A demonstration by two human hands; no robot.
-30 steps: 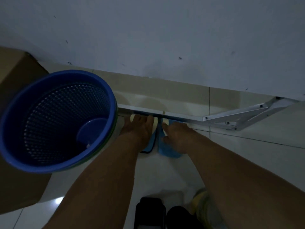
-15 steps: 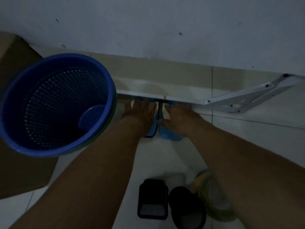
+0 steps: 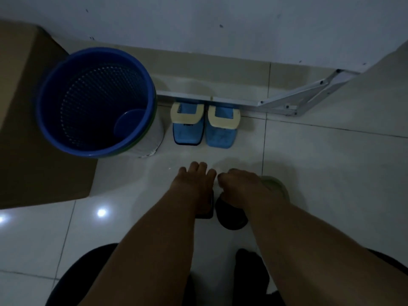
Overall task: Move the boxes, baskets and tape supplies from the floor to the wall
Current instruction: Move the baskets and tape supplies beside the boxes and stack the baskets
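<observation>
**Next pair of dispensers: grips not yet confirmed**

Two blue dispensers stand side by side at the metal bracket, near the wall, just beside the blue basket. Your left hand lies fingers extended over a black item; whether it grips, I cannot tell. Your right hand curls over a second black item; its hold is likewise unclear. Secure each fully before lifting. Set them in line with the blue pair, clear of the basket.
</observation>
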